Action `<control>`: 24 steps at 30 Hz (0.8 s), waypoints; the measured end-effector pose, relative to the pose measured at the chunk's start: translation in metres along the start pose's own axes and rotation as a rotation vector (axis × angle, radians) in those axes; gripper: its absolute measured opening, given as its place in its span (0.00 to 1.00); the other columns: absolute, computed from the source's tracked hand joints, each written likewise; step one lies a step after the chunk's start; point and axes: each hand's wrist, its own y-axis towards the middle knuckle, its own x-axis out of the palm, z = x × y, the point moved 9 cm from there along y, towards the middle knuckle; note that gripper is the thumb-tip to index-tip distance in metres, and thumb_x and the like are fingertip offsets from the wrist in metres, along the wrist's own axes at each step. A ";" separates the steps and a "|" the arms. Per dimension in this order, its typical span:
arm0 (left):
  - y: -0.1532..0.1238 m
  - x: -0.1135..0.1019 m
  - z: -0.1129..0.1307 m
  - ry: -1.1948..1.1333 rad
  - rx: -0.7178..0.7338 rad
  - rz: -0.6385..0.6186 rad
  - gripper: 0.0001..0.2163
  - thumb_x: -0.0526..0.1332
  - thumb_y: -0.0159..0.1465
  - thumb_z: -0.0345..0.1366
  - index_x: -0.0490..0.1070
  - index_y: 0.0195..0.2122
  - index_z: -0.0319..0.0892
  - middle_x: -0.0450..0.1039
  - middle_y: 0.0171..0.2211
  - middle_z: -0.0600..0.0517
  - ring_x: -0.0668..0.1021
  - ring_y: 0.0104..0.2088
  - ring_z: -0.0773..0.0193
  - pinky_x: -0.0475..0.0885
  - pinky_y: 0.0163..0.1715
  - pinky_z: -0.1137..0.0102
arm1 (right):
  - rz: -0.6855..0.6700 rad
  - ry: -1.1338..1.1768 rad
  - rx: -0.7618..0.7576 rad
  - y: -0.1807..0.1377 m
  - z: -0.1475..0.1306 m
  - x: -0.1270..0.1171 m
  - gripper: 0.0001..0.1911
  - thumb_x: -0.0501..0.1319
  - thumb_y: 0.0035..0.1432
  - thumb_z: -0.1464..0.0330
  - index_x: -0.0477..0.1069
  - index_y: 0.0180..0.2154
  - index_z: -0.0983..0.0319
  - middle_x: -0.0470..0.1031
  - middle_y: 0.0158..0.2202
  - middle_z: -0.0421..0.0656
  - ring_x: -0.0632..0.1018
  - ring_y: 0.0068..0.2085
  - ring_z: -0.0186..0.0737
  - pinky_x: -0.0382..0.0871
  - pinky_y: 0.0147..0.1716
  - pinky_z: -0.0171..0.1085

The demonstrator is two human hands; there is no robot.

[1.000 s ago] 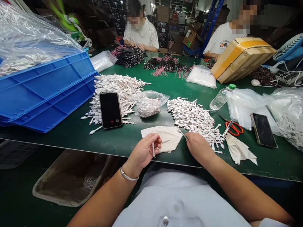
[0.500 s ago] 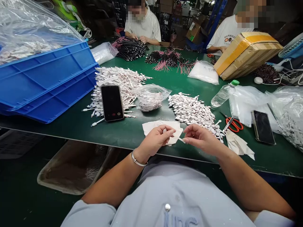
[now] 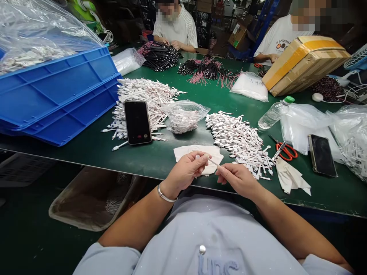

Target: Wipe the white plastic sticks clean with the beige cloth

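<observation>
Left hand [image 3: 186, 172] and right hand [image 3: 236, 177] are pinching opposite ends of one thin white stick [image 3: 212, 163], fingers closed, holding it level over the cloth [image 3: 197, 151]; stick pile [image 3: 237, 139] lying near right.

A thin white stick [image 3: 211, 162] is lying slantwise between the two hands, just above the near edge of the green worktop [image 3: 160, 156]. Its upper end is sitting pinched in the left hand [image 3: 186, 172], where a small white tip is showing, and its lower end is sitting in the fingertips of the right hand [image 3: 236, 178]. A white cloth [image 3: 197, 151] is lying under it.
</observation>
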 end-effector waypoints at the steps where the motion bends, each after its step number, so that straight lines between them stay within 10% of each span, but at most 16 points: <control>1: 0.001 -0.001 -0.001 -0.007 -0.003 0.014 0.16 0.68 0.52 0.44 0.70 0.33 0.37 0.63 0.22 0.57 0.60 0.18 0.79 0.48 0.15 0.79 | -0.036 0.124 0.058 0.001 0.005 0.005 0.29 0.52 0.63 0.44 0.69 0.29 0.62 0.71 0.24 0.43 0.72 0.25 0.38 0.63 0.23 0.32; 12: 0.001 -0.019 0.007 0.278 0.117 0.099 0.16 0.64 0.56 0.48 0.65 0.28 0.39 0.57 0.18 0.60 0.55 0.17 0.78 0.49 0.16 0.78 | -0.099 0.418 0.162 0.004 0.013 0.020 0.28 0.59 0.58 0.45 0.68 0.25 0.64 0.67 0.18 0.41 0.67 0.21 0.33 0.59 0.21 0.29; 16: 0.002 -0.027 0.006 0.105 0.041 0.101 0.13 0.63 0.57 0.43 0.64 0.27 0.39 0.58 0.17 0.59 0.56 0.15 0.78 0.49 0.14 0.80 | -0.264 0.030 -0.023 0.014 0.003 0.010 0.19 0.59 0.64 0.55 0.73 0.31 0.63 0.73 0.28 0.42 0.73 0.30 0.38 0.65 0.29 0.32; 24: -0.003 -0.034 -0.011 -0.355 -0.187 0.210 0.07 0.57 0.62 0.34 0.64 0.28 0.38 0.67 0.25 0.52 0.72 0.22 0.72 0.70 0.23 0.77 | 0.266 -1.071 -0.097 0.103 -0.001 -0.089 0.10 0.60 0.62 0.77 0.75 0.45 0.65 0.70 0.42 0.48 0.68 0.45 0.49 0.61 0.41 0.38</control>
